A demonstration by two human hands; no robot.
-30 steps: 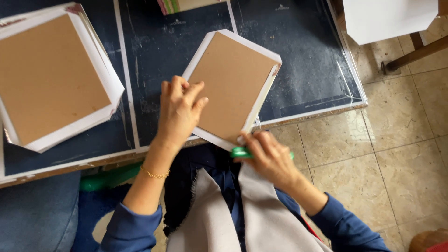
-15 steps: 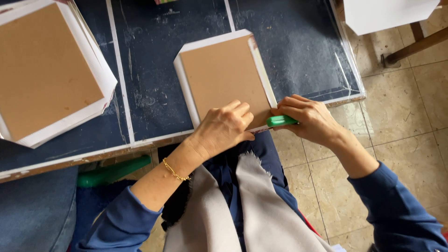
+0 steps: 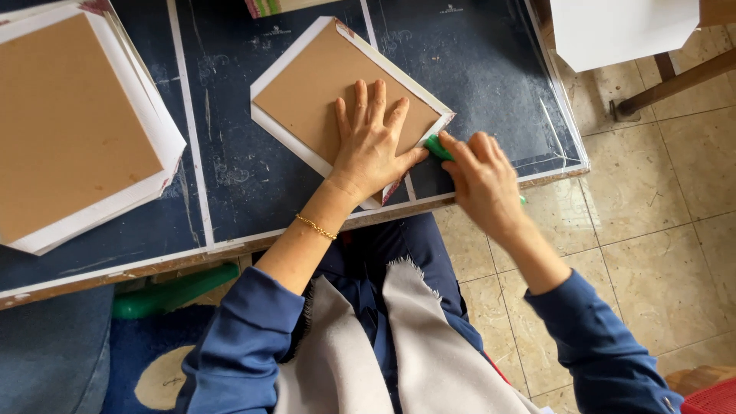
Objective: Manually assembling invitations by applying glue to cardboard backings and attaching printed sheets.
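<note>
A brown cardboard panel with white paper folded round its edges (image 3: 314, 92) lies tilted on the dark blue table (image 3: 491, 69). My left hand (image 3: 372, 138) presses flat on it, fingers spread, a gold bracelet at the wrist. My right hand (image 3: 479, 180) grips a green tool (image 3: 437, 146) whose tip touches the panel's right corner flap.
A stack of similar paper-wrapped cardboard panels (image 3: 77, 123) lies at the left of the table. A white sheet (image 3: 621, 31) sits on a wooden stand at the upper right. Tiled floor (image 3: 659, 222) is to the right. A green object (image 3: 172, 291) lies under the table edge.
The panel has been turned on the table. My left hand moved up onto its middle and spread flat. My right hand brought the green tool to the right corner.
</note>
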